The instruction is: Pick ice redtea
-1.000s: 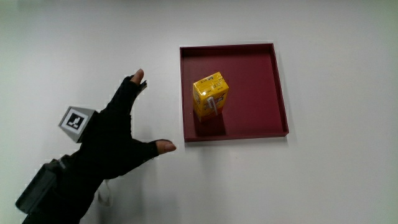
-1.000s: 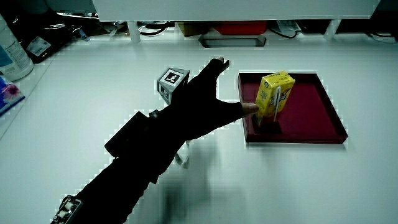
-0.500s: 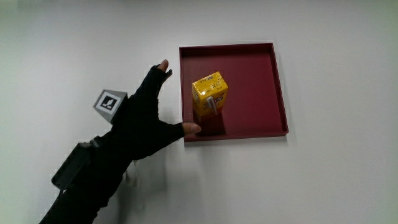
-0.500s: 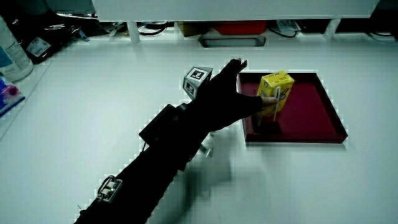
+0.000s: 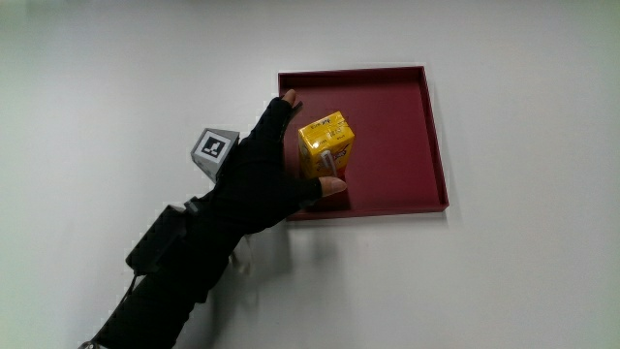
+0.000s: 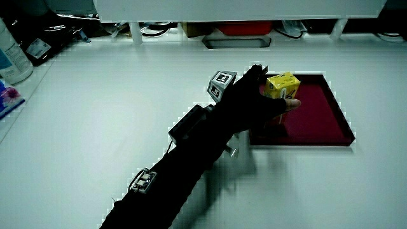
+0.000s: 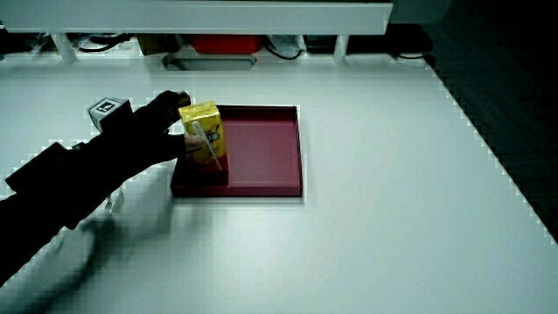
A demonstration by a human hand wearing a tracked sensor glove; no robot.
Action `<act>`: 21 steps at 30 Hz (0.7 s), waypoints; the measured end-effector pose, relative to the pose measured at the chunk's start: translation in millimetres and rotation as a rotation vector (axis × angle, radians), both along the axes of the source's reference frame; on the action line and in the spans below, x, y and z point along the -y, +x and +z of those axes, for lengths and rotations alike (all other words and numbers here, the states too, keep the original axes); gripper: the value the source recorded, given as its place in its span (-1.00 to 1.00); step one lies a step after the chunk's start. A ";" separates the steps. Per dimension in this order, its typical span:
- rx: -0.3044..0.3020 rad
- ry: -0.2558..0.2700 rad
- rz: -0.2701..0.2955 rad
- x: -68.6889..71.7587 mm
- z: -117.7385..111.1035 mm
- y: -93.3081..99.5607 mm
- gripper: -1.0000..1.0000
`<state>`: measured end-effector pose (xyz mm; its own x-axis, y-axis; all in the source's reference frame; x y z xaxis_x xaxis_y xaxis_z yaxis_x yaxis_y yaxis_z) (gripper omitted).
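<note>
The ice redtea is a yellow drink carton (image 5: 326,145) with a straw on its side, standing upright in a dark red tray (image 5: 397,107). My gloved hand (image 5: 287,157) reaches over the tray's edge beside the carton, fingers spread. The thumb tip rests at the carton's side nearer to me, and the other fingers stretch past the side facing the hand without closing. Both side views show the carton (image 6: 282,85) (image 7: 204,131), partly covered by the hand (image 6: 259,102) (image 7: 155,131). A patterned cube (image 5: 214,148) sits on the back of the hand.
The tray (image 6: 321,124) (image 7: 261,148) holds only the carton. A bottle (image 6: 11,54) stands at the table's edge, and a low partition (image 6: 241,9) with cables and boxes under it closes off the table.
The hand has moved across the table from beside the tray to the carton, and its thumb now reaches the carton. Carton and tray have not moved.
</note>
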<state>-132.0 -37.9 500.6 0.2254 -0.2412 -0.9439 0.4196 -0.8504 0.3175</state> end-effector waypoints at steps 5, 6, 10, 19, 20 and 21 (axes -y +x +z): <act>-0.001 0.004 -0.007 1.1 5.4 4.6 0.00; -0.014 0.009 -0.013 0.5 5.3 5.0 0.00; -0.011 0.007 -0.022 0.8 5.3 5.0 0.11; 0.003 0.026 -0.070 -1.0 7.7 0.2 0.37; -0.010 0.040 -0.073 -1.1 7.5 0.7 0.40; 0.002 0.041 -0.082 -1.5 6.9 0.6 0.43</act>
